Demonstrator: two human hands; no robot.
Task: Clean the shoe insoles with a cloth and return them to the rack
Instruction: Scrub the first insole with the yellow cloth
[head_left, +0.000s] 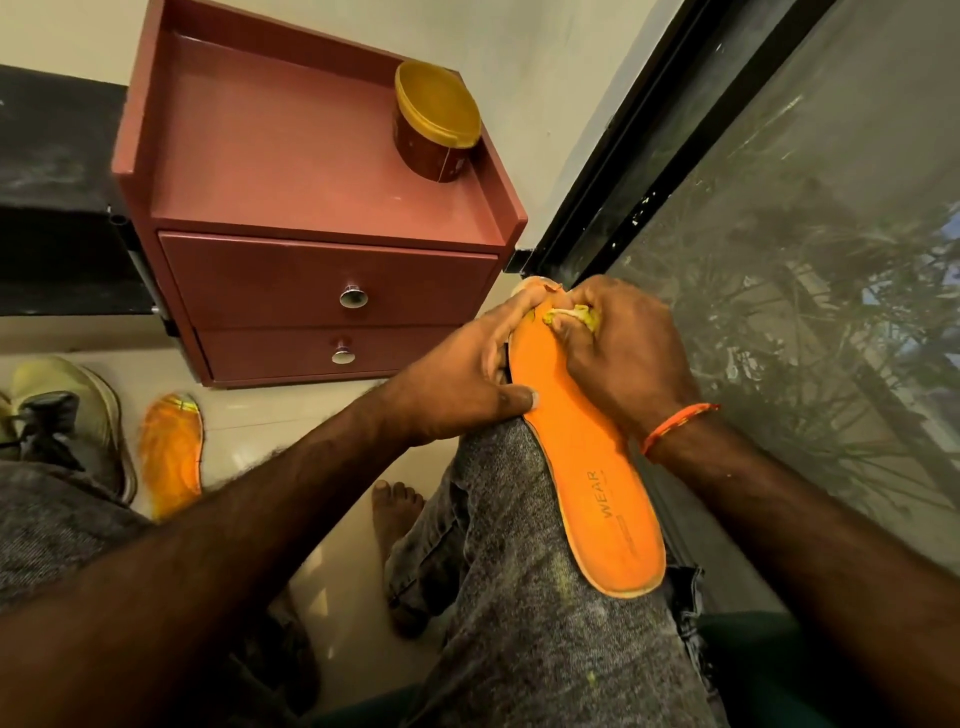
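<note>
Head view, looking down at a seated person's lap. An orange insole (587, 462) lies lengthwise along the right knee (519, 571), heel end nearest the camera. The left hand (467, 374) grasps the insole's left edge near the toe, thumb pressed on its top face. The right hand (618, 353) clenches a small yellowish cloth (571, 317) and presses it on the toe end — wiping looks under way, not finished. A second orange insole (171, 457) lies on the floor (311, 415) at the left, just beside a pale shoe (67, 405); whether it is cleaned I cannot tell. Beyond stands a reddish drawer cabinet (322, 280) with a lidded tub (434, 124) at its top's back right corner. No rack is identifiable — returning the insoles remains.
</note>
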